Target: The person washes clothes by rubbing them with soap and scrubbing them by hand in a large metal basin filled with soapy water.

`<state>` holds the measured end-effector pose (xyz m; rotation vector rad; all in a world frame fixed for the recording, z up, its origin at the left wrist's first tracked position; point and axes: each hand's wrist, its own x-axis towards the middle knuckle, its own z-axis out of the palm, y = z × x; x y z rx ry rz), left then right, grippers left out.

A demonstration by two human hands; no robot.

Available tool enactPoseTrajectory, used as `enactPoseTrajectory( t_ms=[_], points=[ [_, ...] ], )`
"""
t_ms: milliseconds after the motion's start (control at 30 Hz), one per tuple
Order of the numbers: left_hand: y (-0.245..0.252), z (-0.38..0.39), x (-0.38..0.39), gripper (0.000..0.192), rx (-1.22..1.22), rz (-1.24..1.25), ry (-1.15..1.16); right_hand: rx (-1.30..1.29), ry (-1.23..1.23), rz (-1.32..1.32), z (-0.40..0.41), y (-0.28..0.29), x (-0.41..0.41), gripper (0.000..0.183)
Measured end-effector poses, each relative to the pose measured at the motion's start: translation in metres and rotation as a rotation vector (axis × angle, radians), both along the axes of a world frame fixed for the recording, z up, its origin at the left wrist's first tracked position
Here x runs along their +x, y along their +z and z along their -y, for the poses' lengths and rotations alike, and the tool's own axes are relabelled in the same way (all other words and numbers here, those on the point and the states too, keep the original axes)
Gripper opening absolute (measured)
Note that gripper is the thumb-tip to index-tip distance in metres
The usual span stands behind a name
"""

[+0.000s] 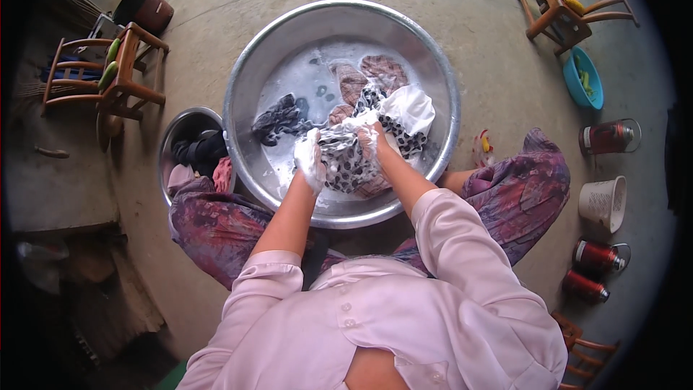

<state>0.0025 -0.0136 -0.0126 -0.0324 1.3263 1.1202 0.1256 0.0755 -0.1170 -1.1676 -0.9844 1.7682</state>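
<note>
A wide metal basin (pixel 338 15) stands on the floor between my knees, with sudsy water in it. My left hand (pixel 311 158), coated in foam, grips one side of a white cloth with black dots (pixel 342 169). On the other side of this soapy cloth, my right hand (pixel 370 142) holds a bunched part of it. Suds hide some of the fingers. Beyond my hands lie a brown checked cloth (pixel 383 71) and a puffed-up white cloth (pixel 410 109). A dark wet cloth (pixel 279 118) floats to the left, apart from my hands.
Left of the large basin, a smaller metal basin (pixel 164 158) holds dark and pink clothes (pixel 203 153). A wooden chair (pixel 130 73) bears green vegetables; another chair (pixel 560 19) bears corn cobs. Along the right stand a blue basin (pixel 569 78), red vacuum flasks (pixel 603 137) and a white plastic basket (pixel 593 200).
</note>
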Motion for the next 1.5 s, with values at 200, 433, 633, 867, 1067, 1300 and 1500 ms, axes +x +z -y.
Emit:
enactPoseTrajectory(
  t_ms=[200, 433, 633, 867, 1067, 1300, 1500],
  points=[
    [-0.044, 0.014, -0.033, 0.027, 0.714, 0.735, 0.011, 0.794, 0.417, 0.619, 0.066, 0.080, -0.054, 0.019],
    [-0.055, 0.004, 0.036, 0.028, 0.361, -0.222, -0.019, 0.707, 0.207, 0.837, 0.030, 0.051, -0.018, 0.022],
    [-0.118, 0.005, -0.008, 0.021, 0.565, 0.326, 0.252, 0.803, 0.144, 0.580, 0.076, 0.067, -0.067, 0.016],
    [-0.007, -0.009, 0.031, 0.029, 0.372, 0.308, 0.009, 0.601, 0.041, 0.969, -0.013, 0.048, -0.002, 0.016],
    [0.044, -0.013, 0.005, 0.078, 0.287, 0.477, 0.016, 0.287, 0.571, 0.162, -0.043, 0.075, -0.002, 0.035],
    [0.043, -0.027, -0.005, 0.090, 0.408, 0.463, -0.097, 0.293, 0.622, 0.369, -0.058, 0.060, -0.001, 0.019],
    [0.038, -0.012, 0.002, 0.024, 0.306, -0.315, -0.546, -0.031, 0.292, -0.488, -0.051, 0.124, 0.001, 0.012]
  ],
)
